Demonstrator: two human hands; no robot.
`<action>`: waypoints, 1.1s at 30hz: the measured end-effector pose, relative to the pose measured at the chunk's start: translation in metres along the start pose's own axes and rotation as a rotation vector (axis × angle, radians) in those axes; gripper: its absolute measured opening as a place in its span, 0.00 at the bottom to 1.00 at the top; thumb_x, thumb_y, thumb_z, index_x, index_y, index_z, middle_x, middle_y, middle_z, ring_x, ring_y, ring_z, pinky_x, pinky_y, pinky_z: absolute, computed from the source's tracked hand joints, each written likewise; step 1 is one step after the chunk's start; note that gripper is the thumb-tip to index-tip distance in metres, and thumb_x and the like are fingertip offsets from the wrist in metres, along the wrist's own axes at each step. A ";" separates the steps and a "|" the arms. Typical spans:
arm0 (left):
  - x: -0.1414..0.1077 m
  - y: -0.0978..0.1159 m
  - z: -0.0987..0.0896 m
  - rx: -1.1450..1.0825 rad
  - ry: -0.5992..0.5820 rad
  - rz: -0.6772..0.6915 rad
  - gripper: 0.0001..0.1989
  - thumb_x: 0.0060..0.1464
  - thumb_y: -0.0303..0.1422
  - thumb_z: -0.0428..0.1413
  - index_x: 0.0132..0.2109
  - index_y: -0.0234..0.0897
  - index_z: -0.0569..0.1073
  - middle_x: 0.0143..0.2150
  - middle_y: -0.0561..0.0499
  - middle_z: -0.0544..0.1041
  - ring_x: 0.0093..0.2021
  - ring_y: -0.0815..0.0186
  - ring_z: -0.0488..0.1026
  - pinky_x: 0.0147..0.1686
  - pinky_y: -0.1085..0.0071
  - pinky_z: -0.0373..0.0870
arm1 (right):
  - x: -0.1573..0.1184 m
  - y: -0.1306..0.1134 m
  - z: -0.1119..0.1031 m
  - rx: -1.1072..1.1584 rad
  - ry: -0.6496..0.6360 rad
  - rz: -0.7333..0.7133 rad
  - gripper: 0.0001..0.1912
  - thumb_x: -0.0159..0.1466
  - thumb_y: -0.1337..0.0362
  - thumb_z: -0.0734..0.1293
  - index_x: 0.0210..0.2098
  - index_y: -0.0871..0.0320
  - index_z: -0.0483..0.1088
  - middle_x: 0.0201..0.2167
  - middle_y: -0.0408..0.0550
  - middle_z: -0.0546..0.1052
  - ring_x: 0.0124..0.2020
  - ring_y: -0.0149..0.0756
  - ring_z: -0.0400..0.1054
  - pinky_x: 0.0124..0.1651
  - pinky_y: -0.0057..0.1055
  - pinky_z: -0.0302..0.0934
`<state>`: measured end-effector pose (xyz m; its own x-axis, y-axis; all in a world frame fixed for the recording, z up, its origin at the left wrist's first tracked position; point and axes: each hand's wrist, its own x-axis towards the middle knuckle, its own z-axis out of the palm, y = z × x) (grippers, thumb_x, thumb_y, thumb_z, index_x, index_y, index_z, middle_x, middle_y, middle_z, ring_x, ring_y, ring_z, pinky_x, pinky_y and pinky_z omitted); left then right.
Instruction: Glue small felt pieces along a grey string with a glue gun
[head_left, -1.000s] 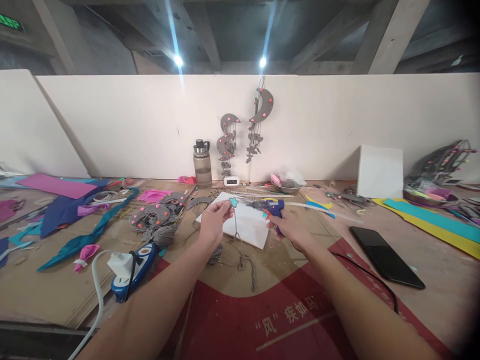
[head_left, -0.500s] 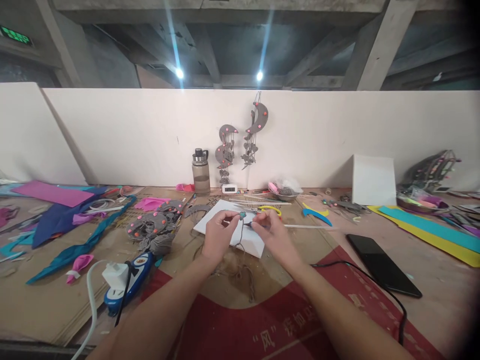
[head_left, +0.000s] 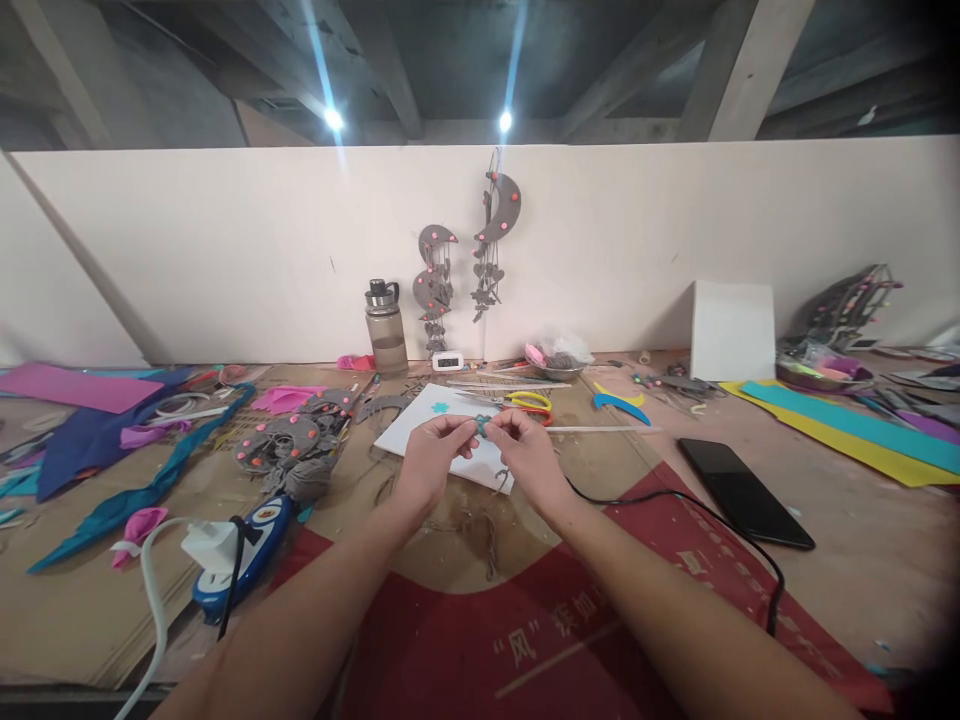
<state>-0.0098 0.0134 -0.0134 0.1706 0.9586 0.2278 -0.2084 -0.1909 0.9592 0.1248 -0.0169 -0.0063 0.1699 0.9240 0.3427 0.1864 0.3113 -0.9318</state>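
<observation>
A small teal piece (head_left: 481, 425) is pinched between both hands, over a white sheet (head_left: 405, 425). My left hand (head_left: 435, 455) grips its left side with thumb and forefinger. On its right side, the fingertips of my right hand (head_left: 529, 455) close on it. Grey cord (head_left: 491, 545) lies on the cardboard below my hands, partly hidden by them. A flat teal shape (head_left: 440, 407) rests on the sheet's upper part. Just behind my right hand are yellow-handled scissors (head_left: 531, 403).
A power strip (head_left: 247, 560) and grey felt pieces with pink dots (head_left: 281, 440) lie left. A phone (head_left: 742, 490) and black cable (head_left: 776, 590) lie right. Behind stand a bottle (head_left: 386, 330), small clock (head_left: 448, 361) and bowl (head_left: 559, 365).
My right hand has moved in to the teal piece, and its fingertips now meet those of my left hand. The flat teal shape on the sheet has come into view. The camera view has shifted.
</observation>
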 end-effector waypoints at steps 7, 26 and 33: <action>0.000 0.000 -0.001 -0.139 -0.108 -0.081 0.12 0.43 0.37 0.63 0.32 0.31 0.75 0.25 0.50 0.72 0.25 0.72 0.66 0.27 0.74 0.62 | 0.002 -0.002 -0.002 -0.062 0.049 0.070 0.13 0.52 0.54 0.66 0.24 0.58 0.65 0.19 0.38 0.62 0.21 0.26 0.51 0.24 0.26 0.48; 0.000 -0.007 0.001 -0.009 -0.066 -0.095 0.09 0.46 0.35 0.58 0.31 0.33 0.70 0.20 0.57 0.65 0.20 0.76 0.59 0.21 0.77 0.56 | 0.001 0.000 0.002 0.024 0.068 0.114 0.14 0.48 0.58 0.69 0.31 0.57 0.65 0.15 0.32 0.56 0.18 0.25 0.50 0.23 0.25 0.46; 0.001 -0.003 -0.001 -0.104 -0.154 -0.150 0.11 0.46 0.35 0.61 0.32 0.31 0.72 0.22 0.53 0.70 0.21 0.76 0.63 0.23 0.78 0.60 | 0.003 0.001 -0.004 -0.027 0.014 0.131 0.13 0.50 0.55 0.67 0.27 0.61 0.71 0.19 0.39 0.65 0.21 0.25 0.52 0.25 0.26 0.48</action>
<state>-0.0097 0.0149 -0.0162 0.3501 0.9297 0.1147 -0.2668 -0.0184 0.9636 0.1298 -0.0142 -0.0058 0.2076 0.9532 0.2199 0.1875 0.1818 -0.9653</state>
